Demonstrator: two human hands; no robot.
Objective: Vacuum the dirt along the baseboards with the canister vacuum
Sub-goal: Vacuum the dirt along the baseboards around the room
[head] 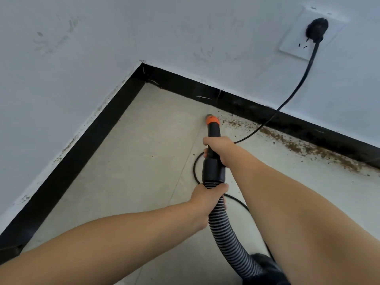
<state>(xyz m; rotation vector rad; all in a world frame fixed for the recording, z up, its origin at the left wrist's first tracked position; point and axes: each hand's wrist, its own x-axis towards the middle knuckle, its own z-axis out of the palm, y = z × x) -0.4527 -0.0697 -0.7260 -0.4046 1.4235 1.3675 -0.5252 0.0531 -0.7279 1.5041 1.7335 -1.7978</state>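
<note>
- The canister vacuum is seen from the head view mostly as its ribbed hose (pixel 228 229) and black nozzle tube (pixel 213 136), which ends in an orange collar (pixel 212 120); a dark shape at the bottom edge, where the hose ends, may be the canister body, though that cannot be told for sure.
- The nozzle tip is held low over the pale floor (pixel 144 161), just beside the black baseboard (pixel 236 103) of the right-hand wall and near the room corner.
- The dirt (pixel 308 149) is spread as a brown speckled band along the foot of that baseboard, from just right of the nozzle tip towards the right edge.
- The nozzle tube is gripped by the right hand (pixel 219 150), the grip wrapped round it just above the wide black cuff (pixel 212 169).
- The hose is gripped by the left hand (pixel 205 199), fingers curled round its ribs directly below the cuff.
- A black power cord (pixel 296 90) is plugged into a white wall socket (pixel 308 36), hangs down across the baseboard, and lies looped on the floor behind the hands.
- Scuff marks are seen on the white wall (pixel 82 58).
</note>
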